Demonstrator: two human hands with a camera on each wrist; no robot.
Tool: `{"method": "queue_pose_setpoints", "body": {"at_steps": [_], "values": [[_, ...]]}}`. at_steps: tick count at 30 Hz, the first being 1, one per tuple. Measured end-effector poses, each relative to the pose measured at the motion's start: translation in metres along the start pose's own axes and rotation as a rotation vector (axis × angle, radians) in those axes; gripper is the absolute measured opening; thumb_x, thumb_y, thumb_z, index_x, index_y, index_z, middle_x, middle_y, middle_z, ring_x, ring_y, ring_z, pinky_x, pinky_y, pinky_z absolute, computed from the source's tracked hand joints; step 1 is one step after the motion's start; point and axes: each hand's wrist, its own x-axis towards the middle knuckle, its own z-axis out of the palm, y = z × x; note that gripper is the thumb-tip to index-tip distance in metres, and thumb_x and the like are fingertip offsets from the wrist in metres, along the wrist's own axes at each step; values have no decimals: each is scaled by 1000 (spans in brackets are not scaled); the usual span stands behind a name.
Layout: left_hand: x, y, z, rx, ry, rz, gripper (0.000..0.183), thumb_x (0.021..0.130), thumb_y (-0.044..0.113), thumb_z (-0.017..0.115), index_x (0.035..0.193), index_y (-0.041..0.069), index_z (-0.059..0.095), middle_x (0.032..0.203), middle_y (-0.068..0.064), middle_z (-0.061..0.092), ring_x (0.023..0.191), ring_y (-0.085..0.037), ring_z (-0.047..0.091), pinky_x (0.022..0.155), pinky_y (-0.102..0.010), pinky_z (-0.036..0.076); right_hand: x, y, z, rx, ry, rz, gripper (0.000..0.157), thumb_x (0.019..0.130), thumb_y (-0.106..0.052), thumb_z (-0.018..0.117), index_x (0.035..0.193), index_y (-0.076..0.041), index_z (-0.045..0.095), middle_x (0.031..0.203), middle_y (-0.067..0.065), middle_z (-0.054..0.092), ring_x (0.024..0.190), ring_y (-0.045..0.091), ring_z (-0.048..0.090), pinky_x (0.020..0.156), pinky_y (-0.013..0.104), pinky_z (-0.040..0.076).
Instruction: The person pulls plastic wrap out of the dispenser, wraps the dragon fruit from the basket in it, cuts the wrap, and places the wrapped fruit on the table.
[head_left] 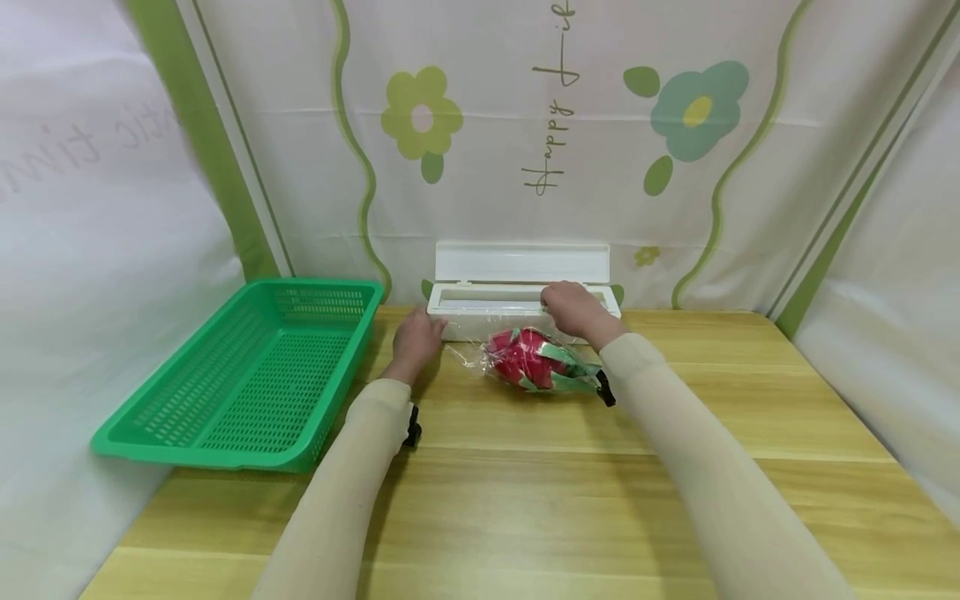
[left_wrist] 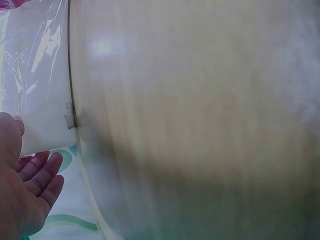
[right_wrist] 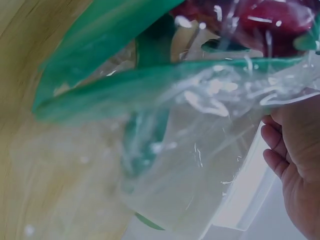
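A white cling film dispenser (head_left: 510, 321) stands at the table's back edge with its lid (head_left: 522, 262) raised. Clear cling film (head_left: 468, 346) runs down its front and around a red dragon fruit (head_left: 525, 357) with green leaf tips, lying just before it. My left hand (head_left: 417, 340) holds the dispenser's left end, thumb on the front face (left_wrist: 37, 100) and fingers past the end. With curled fingers, my right hand (head_left: 576, 310) grips the front rim right of the middle; its fingertips are partly hidden. In the right wrist view, film and green leaves (right_wrist: 110, 90) fill the foreground.
A green perforated plastic basket (head_left: 330, 417) sits at the table's left side. Behind the dispenser hangs a white curtain (head_left: 487, 125) printed with flowers, and more fabric encloses both sides. The wooden table (head_left: 525, 517) reaches toward me between the forearms.
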Motion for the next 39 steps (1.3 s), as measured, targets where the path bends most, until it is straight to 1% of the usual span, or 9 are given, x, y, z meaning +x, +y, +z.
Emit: {"method": "queue_pose_setpoints", "body": {"at_steps": [4, 8, 16, 19, 23, 29, 36, 39], "values": [[1, 0, 2, 6, -2, 1, 43, 89, 38, 49, 103, -2, 50, 92, -15, 56, 84, -30, 55, 67, -41, 45, -3, 2, 1, 11, 7, -8, 13, 86, -2, 52, 98, -1, 57, 92, 10, 57, 86, 26, 53, 79, 37, 43], [3, -2, 5, 11, -11, 5, 43, 89, 38, 49, 105, -2, 49, 94, -15, 55, 87, -31, 55, 69, -42, 45, -5, 5, 2, 8, 16, -10, 12, 86, -4, 53, 98, -1, 56, 93, 10, 57, 88, 26, 53, 81, 37, 42], [3, -2, 5, 13, -1, 21, 42, 89, 37, 49, 105, -2, 49, 94, -15, 56, 87, -31, 55, 69, -42, 45, -13, 15, 2, 21, -13, 50, 12, 88, -6, 51, 99, -2, 56, 95, 9, 55, 91, 27, 51, 85, 41, 40], [2, -2, 4, 21, 3, 22, 42, 89, 37, 49, 105, -2, 49, 95, -15, 56, 87, -31, 55, 69, -42, 45, -15, 19, 2, 14, -17, 50, 13, 88, -6, 51, 99, -2, 56, 94, 9, 56, 90, 26, 52, 84, 39, 40], [1, -1, 2, 6, 2, 22, 41, 89, 36, 49, 104, -1, 50, 95, -15, 56, 87, -31, 55, 69, -42, 45, -18, 23, 2, 15, -11, 46, 13, 87, -6, 52, 98, -1, 57, 93, 9, 56, 88, 26, 52, 81, 37, 42], [1, -3, 4, 10, -8, 17, 40, 89, 37, 49, 105, 0, 50, 96, -14, 56, 87, -30, 55, 69, -42, 45, -21, 25, 2, 26, 2, 46, 14, 85, -4, 54, 98, -1, 56, 92, 8, 56, 87, 26, 52, 82, 38, 41], [4, -4, 4, 23, -25, 4, 41, 89, 39, 48, 104, 1, 49, 94, -13, 55, 86, -30, 55, 68, -41, 45, -24, 31, 3, 8, 20, 36, 12, 86, -4, 53, 96, -1, 58, 89, 9, 56, 83, 26, 53, 77, 38, 43], [4, -3, 4, 29, -29, -6, 41, 89, 40, 48, 104, 1, 49, 93, -12, 55, 85, -29, 55, 68, -40, 45, -25, 34, 3, 22, 15, 40, 12, 86, -4, 53, 96, -1, 58, 89, 9, 56, 83, 26, 53, 76, 38, 44]]}}
